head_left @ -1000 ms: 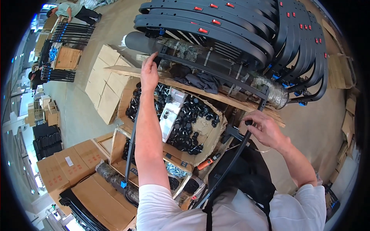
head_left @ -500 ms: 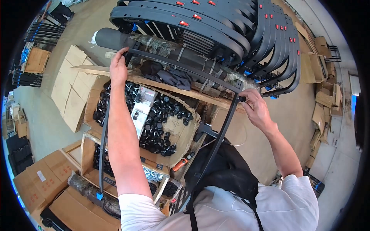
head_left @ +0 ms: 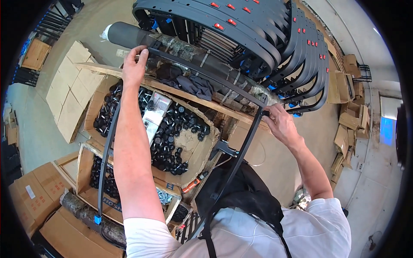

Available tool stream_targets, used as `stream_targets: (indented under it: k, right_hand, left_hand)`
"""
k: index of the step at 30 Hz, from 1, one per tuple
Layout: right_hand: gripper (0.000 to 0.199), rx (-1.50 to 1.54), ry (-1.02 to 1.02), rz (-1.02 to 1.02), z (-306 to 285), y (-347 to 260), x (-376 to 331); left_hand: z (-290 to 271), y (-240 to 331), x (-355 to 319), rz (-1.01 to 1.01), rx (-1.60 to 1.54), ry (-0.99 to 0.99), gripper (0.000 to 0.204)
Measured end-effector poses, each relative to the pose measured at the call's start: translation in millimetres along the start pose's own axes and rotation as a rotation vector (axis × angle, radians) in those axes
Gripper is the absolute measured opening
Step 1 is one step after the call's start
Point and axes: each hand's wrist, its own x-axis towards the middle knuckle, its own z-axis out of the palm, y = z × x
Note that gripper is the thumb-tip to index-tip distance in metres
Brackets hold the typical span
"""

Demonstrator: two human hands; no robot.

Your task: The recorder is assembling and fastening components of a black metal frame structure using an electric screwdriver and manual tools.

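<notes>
A black U-shaped metal frame [head_left: 202,71] lies across a padded roll in front of me, its two legs running back toward my body. At its far left corner my left hand [head_left: 134,66] is closed, thumb and fingers on the tube end. My right hand [head_left: 282,122] pinches a small black knob [head_left: 266,113] at the far right corner; the fingers cover most of it. Below my left forearm, a cardboard box [head_left: 195,148] holds many black-headed knobs with metal studs [head_left: 165,148]. A blue cap [head_left: 97,219] sits on the end of the frame's left leg.
Curved black frames with red tags [head_left: 215,26] stand stacked beyond the padded roll [head_left: 129,35]. Dark cloth [head_left: 191,86] lies by a wooden board. An orange-handled tool [head_left: 193,184] and a bin of screws [head_left: 164,197] are near me. Cardboard boxes [head_left: 41,193] stand at left.
The whole view has shifted slightly, with the boxes now further left. My right fingers have closed further over the knob, hiding more of it. My left hand stays at its corner.
</notes>
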Motion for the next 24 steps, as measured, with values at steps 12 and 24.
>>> stream_targets:
  k: [12,24]
  right_hand:
    - [0.039,-0.236,-0.082,0.152,1,-8,17]
    - [0.051,-0.494,-0.109,0.051,-11,-25,13]
  left_hand:
    - [-4,5,-3,-0.004,0.045,-0.005,0.03]
    - [-7,6,-9,0.004,0.117,0.053,0.031]
